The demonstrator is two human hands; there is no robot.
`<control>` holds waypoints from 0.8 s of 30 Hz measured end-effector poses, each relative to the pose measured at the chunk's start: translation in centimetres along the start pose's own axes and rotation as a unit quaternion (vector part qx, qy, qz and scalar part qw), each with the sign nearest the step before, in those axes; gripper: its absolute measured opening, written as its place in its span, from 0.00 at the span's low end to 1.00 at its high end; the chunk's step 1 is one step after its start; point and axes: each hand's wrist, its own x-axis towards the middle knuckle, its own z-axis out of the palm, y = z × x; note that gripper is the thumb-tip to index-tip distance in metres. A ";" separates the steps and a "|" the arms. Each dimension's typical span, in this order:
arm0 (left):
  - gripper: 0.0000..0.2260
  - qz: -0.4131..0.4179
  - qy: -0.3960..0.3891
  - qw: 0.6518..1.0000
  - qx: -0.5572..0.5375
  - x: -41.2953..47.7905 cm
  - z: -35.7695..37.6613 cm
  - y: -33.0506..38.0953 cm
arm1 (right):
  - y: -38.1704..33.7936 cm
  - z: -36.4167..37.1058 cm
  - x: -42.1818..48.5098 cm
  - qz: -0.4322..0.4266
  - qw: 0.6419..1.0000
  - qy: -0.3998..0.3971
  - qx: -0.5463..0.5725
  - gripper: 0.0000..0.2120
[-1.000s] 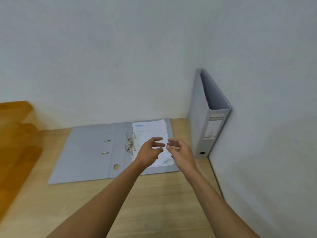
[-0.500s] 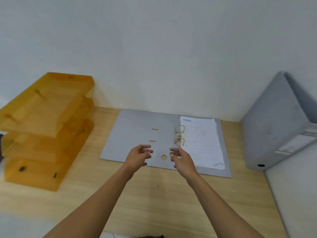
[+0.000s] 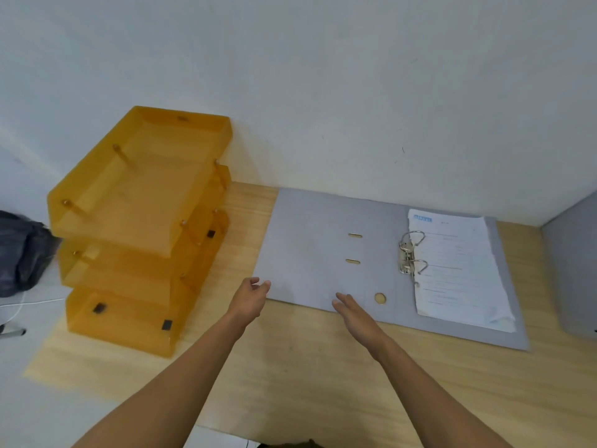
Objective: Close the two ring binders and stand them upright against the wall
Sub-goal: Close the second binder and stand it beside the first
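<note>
A grey ring binder (image 3: 310,250) lies open and flat on the wooden desk, its metal rings (image 3: 411,257) near the spine and a stack of white papers (image 3: 462,273) on its right half. A second grey binder (image 3: 571,273) stands closed at the right edge, against the side wall. My left hand (image 3: 250,299) hovers at the near left corner of the open cover, fingers apart and curled, holding nothing. My right hand (image 3: 353,313) is flat and open over the cover's near edge, left of the round finger hole (image 3: 380,298).
An orange three-tier letter tray (image 3: 139,227) stands on the desk (image 3: 290,367) to the left of the open binder, close to the back wall. A dark bag (image 3: 22,250) and a white cable (image 3: 19,307) lie beyond the desk's left edge.
The view has swung left, so the standing binder slid to the right edge and the tray came fully into sight. Both hands moved left, from over the papers to the left cover.
</note>
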 end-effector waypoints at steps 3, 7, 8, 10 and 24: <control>0.29 -0.018 -0.024 0.999 0.033 1.9 -0.7 0.1 | 0.0 0.5 0.5 0.015 1.000 -0.002 -0.006 0.29; 0.24 -0.018 -0.006 0.999 0.039 4.2 -1.2 0.3 | -0.7 0.7 1.4 0.031 0.999 -0.004 -0.015 0.30; 0.24 -0.020 0.006 0.999 0.038 4.6 -1.2 0.4 | -1.0 0.7 1.5 0.036 0.999 -0.002 -0.017 0.31; 0.25 -0.030 0.024 0.999 0.037 5.3 -1.1 0.8 | -1.6 0.7 2.0 0.039 0.999 0.007 -0.019 0.30; 0.10 0.125 -0.094 0.985 -0.066 4.6 -4.0 5.3 | -7.8 0.9 1.7 -0.019 0.998 0.017 0.052 0.29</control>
